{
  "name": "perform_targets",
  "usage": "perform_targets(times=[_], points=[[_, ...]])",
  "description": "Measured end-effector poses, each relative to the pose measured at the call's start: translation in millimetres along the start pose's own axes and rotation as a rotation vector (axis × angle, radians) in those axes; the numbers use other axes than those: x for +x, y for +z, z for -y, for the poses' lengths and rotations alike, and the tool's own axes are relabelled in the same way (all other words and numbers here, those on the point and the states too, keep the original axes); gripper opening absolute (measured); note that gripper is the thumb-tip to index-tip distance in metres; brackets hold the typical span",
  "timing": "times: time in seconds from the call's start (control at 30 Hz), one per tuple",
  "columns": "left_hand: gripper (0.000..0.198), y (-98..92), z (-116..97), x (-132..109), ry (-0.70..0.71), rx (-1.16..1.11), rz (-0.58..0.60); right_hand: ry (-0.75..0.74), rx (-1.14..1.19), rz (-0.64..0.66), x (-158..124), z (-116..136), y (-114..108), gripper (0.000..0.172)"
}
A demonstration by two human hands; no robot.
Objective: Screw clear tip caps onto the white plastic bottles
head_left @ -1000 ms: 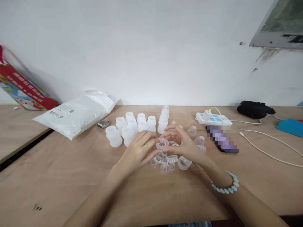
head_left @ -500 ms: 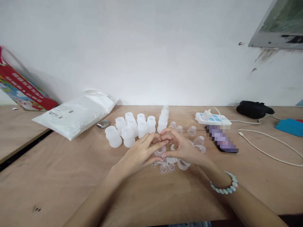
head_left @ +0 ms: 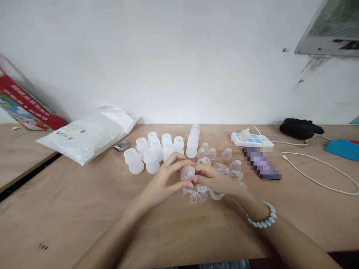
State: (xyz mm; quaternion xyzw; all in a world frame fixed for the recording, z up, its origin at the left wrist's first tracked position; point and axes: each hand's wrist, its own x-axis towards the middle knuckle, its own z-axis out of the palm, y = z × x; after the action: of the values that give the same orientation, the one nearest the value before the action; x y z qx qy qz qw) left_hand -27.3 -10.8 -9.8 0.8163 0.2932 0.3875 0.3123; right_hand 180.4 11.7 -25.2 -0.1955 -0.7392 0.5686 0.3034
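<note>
A clear, round plastic ring-shaped piece (head_left: 187, 173) sits between the two hands, raised over the table (head_left: 202, 235), its round face tilted toward the camera. The left hand (head_left: 163, 180) has its grip clamped on it, fingers arched over the top and thumb at the lower rim. The right hand (head_left: 213, 180) pinches its right side between thumb and fingers; the exact contact on the far side is hidden.

To handle it well, the fingertips should stay spread around the rim and press evenly, since thin clear plastic would probably slip or skew under a one-sided squeeze. Keeping the round face level would help the thumbs work together.

Small clear plastic cup-like parts (head_left: 193, 198) lie close below, so the thumbs are best kept above them. Frosted white waisted plastic bottles (head_left: 134, 162) stand near the left fingers, and transparent domed plastic covers (head_left: 235, 165) lie behind and beyond the right wrist. The easier room is toward the person, between the small parts and the table's front edge.
</note>
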Motion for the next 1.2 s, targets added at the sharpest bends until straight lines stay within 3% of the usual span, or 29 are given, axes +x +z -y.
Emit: perform_targets(times=[0.13,0.27,0.37,0.5,0.67,0.97,1.2], points=[[0.034,4.5,2.1,0.6,-0.068,-0.288,-0.03,-0.007,0.011,-0.074,1.6,2.6,6.0,0.045],[0.032,10.1,5.6,3.6,-0.079,-0.655,0.025,-0.06,0.057,-0.037,0.0,7.8,7.2,0.045],[0.03,12.0,6.7,4.7,-0.072,-0.766,0.05,-0.076,0.082,0.012,-1.6,12.4,7.7,0.044],[0.032,12.3,8.0,2.9,-0.09,-0.775,0.043,-0.061,0.11,0.063,-3.3,17.6,10.1,0.044],[0.033,13.7,5.6,1.9,-0.103,-0.777,0.021,-0.056,0.237,0.033,-3.8,16.5,16.6,0.04],[0.028,16.3,-3.2,4.4,-0.067,-0.629,-0.219,-0.049,0.314,-0.102,-1.0,12.7,27.0,0.04],[0.026,14.0,-0.7,4.9,-0.081,-0.637,-0.168,-0.017,0.279,-0.157,0.6,14.0,21.9,0.047]])
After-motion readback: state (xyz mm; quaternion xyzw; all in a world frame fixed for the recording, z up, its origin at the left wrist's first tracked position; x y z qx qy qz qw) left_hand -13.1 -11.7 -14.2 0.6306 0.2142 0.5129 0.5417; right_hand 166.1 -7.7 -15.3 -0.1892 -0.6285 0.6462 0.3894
